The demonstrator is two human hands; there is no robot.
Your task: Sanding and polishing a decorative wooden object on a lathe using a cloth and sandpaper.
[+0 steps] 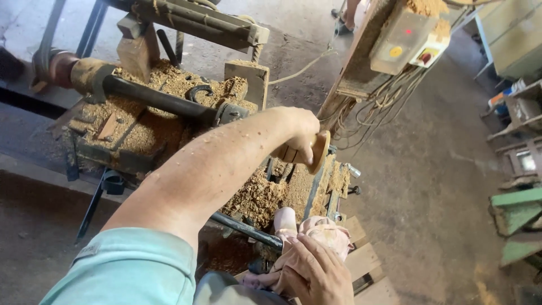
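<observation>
Pale turned wooden piece with a round disc end [317, 151] is held above the sawdust-heaped lathe bed [169, 121]. Left hand [296, 141] is closed tight around its stem, arm outstretched. Right hand [316, 274] is half closed on a pink crumpled cloth [323, 232] low by the wooden slats [367, 260]. Risks, as judged: shavings on the forearm could make the grip slip; cloth could snag on the black steel bar [248, 230]; loose cables [384, 104] hang near.
</observation>
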